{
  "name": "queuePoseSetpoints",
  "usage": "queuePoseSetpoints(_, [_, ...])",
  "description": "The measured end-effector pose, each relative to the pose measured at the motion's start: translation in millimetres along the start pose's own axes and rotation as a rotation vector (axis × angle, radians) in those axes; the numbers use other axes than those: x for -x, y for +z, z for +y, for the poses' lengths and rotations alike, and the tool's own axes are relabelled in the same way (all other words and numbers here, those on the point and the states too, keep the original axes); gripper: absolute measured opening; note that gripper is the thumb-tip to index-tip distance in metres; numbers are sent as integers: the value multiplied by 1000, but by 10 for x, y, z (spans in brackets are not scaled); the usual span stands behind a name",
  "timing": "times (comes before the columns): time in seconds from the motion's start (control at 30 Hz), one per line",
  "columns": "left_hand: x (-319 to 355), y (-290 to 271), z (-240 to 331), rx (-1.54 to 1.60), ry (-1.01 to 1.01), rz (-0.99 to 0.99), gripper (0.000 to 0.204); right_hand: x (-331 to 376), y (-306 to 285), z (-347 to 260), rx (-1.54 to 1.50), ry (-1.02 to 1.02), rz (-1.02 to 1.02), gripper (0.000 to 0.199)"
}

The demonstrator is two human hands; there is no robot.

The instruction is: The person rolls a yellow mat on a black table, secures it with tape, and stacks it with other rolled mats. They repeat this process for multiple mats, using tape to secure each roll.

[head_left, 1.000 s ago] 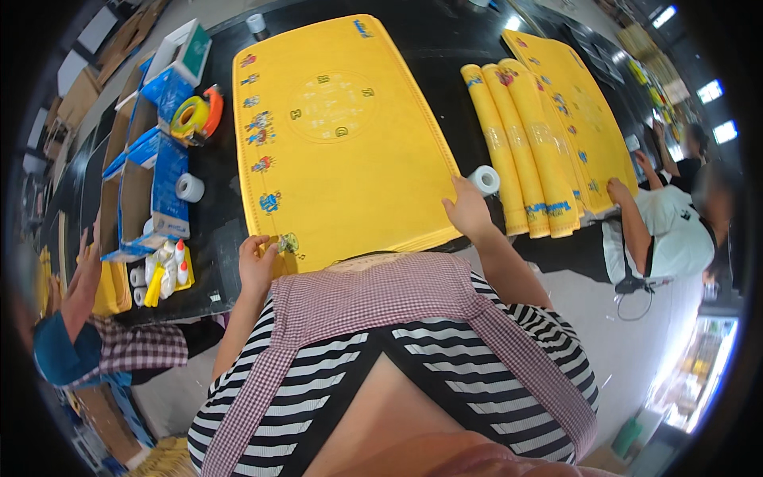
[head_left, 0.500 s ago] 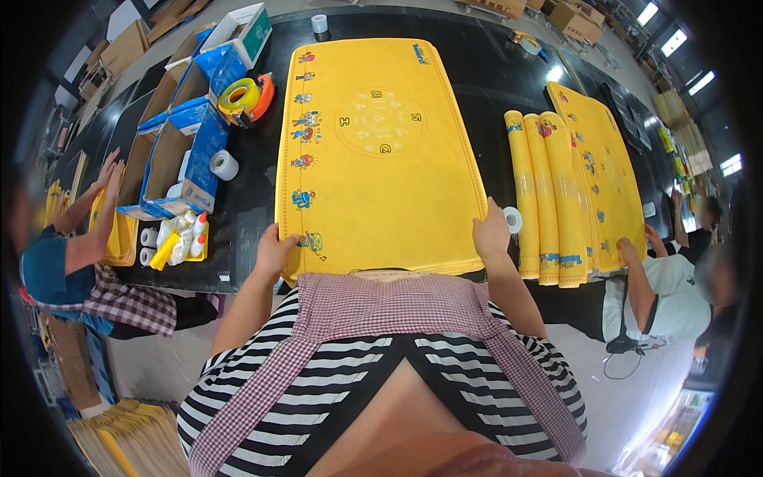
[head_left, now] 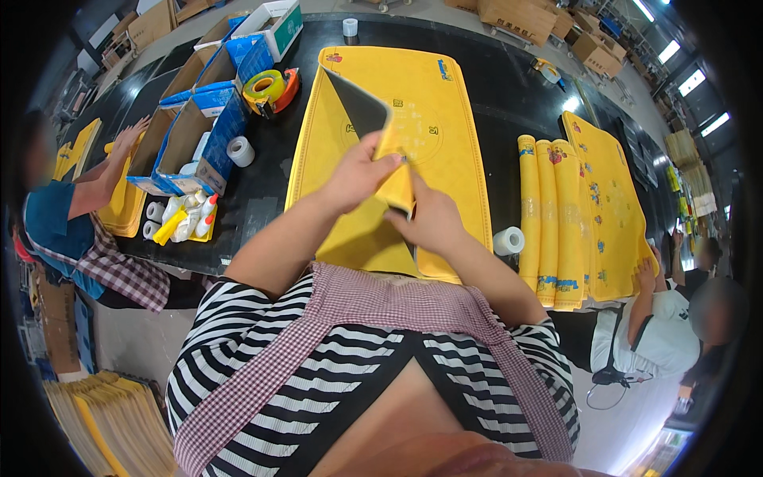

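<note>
The person's left hand (head_left: pixel 359 171) is clenched on the folded-over edge of a large yellow rubbery mat with a dark underside (head_left: pixel 445 127), lifting a flap so that the black back shows near the mat's upper left. The right hand (head_left: pixel 433 222) presses on the same fold just beside the left hand, fingers closed over the yellow edge, so both hands grasp the mat at its middle. The mat lies flat on the long black worktable (head_left: pixel 262 199), directly in front of the person, its near edge at the checked apron. Just right of the mat stands a small white tape roll (head_left: pixel 509 240), and beyond it lie three rolled yellow mats (head_left: pixel 548 215) side by side, touching a flat yellow mat (head_left: pixel 608 199). To the left sit open blue-and-brown cardboard boxes (head_left: pixel 199 143), a yellow tape dispenser (head_left: pixel 270 86), another white roll (head_left: pixel 240 151) and a cluster of small glue bottles (head_left: pixel 187 219). Co-workers' hands rest on yellow mats at both far sides.
</note>
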State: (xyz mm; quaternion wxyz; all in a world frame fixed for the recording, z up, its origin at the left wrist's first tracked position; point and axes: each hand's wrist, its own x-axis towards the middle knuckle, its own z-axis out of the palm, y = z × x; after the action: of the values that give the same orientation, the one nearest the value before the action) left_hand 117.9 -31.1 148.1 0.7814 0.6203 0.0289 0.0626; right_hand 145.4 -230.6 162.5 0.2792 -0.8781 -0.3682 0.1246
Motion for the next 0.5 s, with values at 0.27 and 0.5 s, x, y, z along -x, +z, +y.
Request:
queuePoseSetpoints(0.27, [696,370,-1316,-548,251,145,115,-706,376,325,-355,49,-108,47])
queuePoseSetpoints(0.5, [795,408,-1352,462,-767,120,35,-953,835,-536,-145,-273,-38,41])
